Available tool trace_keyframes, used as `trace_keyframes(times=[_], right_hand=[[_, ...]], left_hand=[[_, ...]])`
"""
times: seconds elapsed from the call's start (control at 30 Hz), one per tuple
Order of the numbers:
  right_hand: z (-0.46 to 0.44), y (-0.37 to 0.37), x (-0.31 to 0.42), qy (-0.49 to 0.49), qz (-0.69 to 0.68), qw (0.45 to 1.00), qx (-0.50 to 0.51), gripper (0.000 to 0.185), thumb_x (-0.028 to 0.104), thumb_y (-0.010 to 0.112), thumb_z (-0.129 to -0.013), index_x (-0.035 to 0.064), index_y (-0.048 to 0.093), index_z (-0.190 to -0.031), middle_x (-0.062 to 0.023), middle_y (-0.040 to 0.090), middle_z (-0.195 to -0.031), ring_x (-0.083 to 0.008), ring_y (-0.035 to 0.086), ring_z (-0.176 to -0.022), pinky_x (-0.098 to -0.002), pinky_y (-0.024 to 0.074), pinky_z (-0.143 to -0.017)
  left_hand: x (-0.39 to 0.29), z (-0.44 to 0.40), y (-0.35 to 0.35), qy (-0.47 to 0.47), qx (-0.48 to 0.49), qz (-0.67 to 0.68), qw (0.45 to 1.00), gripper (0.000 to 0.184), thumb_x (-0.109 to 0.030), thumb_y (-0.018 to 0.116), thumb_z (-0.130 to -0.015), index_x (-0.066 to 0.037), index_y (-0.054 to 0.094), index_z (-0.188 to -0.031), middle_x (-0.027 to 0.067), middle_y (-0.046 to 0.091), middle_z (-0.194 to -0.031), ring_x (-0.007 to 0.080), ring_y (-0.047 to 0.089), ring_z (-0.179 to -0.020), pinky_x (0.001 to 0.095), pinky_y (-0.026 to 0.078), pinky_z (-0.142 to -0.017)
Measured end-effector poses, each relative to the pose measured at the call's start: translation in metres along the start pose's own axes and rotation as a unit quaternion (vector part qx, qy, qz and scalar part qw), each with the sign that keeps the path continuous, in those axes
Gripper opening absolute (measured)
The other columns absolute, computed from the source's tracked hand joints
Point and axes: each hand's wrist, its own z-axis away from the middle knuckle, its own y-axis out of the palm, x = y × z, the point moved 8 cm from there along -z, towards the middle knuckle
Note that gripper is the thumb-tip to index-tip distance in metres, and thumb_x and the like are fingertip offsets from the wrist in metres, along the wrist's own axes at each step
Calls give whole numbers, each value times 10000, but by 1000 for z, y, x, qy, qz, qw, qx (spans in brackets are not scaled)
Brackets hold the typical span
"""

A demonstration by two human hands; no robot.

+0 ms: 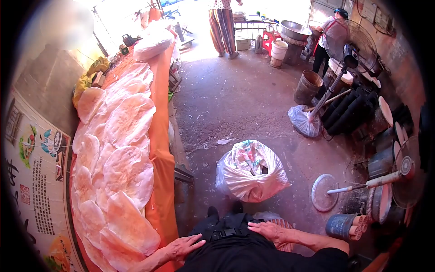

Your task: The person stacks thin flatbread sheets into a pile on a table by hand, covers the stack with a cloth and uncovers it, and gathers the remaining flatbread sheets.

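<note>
My left hand (185,247) lies flat against the dark clothing at my waist, fingers stretched out and holding nothing. On the other side of a black buckled belt (229,233), my right hand (269,230) rests on the same clothing, also with fingers extended and nothing in it. Large round thin flatbreads (127,172) overlap in a long row on the orange-covered table (162,172) to my left, with the nearest ones close to my left forearm. A white plastic sack (254,186), open at the top with scraps showing, stands on the floor in front of my feet.
Along the right stand a fan (350,56), a round-based stand (323,192), a blue bucket of rolled sticks (340,225) and a brown bucket (308,86). Two people are at the back, near a metal basin (295,30). A white bundle (153,43) lies on the table's far end.
</note>
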Motion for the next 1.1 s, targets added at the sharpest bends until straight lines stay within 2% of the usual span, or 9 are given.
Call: trace_keyframes(times=[0.3,0.4,0.43,0.6,0.73,0.87,0.97,1.03,1.1], right_hand=[[3,6,-9,30,5,999,23,1092,483,784,-665,30,290,-1527,-238,291,-1577,-411,478,-1273,-486,386,-1024],[6,8,-15,18,5,1000,5,898,343,718,-748,10,342,-1493,-245,360,-1541,-408,468,-1322,-473,382,-1070],[-2,-8,5,-22,17,999,-32,825,254,680,-780,6,346,-1493,-231,375,-1537,-390,531,-1225,-464,443,-971],[-1,-1,-7,-24,25,999,-13,930,431,748,-738,3,362,-1467,-263,368,-1525,-418,506,-1253,-455,423,-1004],[-8,-6,-8,-25,4,1000,14,888,362,757,-757,16,347,-1465,-270,363,-1529,-448,507,-1236,-465,415,-1010],[-2,7,-42,-28,3,998,53,905,348,771,-727,11,350,-1454,-279,364,-1524,-456,492,-1261,-483,409,-1014],[-12,2,-38,-25,3,995,95,908,324,768,-724,8,341,-1461,-278,360,-1526,-459,482,-1276,-491,408,-1016],[-13,3,-47,11,-10,990,137,931,340,777,-716,8,336,-1466,-275,360,-1527,-458,480,-1277,-493,399,-1029],[-25,1,-44,6,9,984,177,968,365,790,-704,9,324,-1474,-268,356,-1531,-457,479,-1277,-494,389,-1042]], left_hand=[[10,-2,13,4,28,-20,999,1292,-369,874,-530,-107,161,-1575,303,263,-1554,436,374,-1402,459,377,-1129],[14,-5,24,21,12,6,1000,1383,-334,908,-482,-131,104,-1589,315,258,-1553,450,375,-1399,469,375,-1131],[10,-5,15,20,28,5,999,1413,-326,918,-463,-136,89,-1592,318,258,-1551,454,376,-1397,470,380,-1127],[-5,-5,6,-7,15,3,1000,1449,-333,917,-424,-142,84,-1594,320,275,-1540,469,419,-1352,468,404,-1093],[-11,-1,11,-30,-12,4,999,1341,-410,885,-493,-153,155,-1588,304,273,-1552,447,423,-1360,475,450,-1015],[-25,12,9,-66,-71,13,995,1204,-360,834,-592,-196,180,-1590,295,359,-1509,424,455,-1343,453,494,-927],[-20,48,-5,-102,-181,21,978,1073,-477,840,-634,-105,354,-1515,242,483,-1356,390,533,-1228,432,518,-850],[-14,88,-24,-137,-363,-69,919,774,-576,748,-770,-16,572,-1274,206,595,-1168,371,633,-1018,423,540,-804],[2,129,-34,-277,-476,-75,831,672,-383,810,-755,4,583,-1255,207,636,-1099,365,648,-978,446,543,-819]])
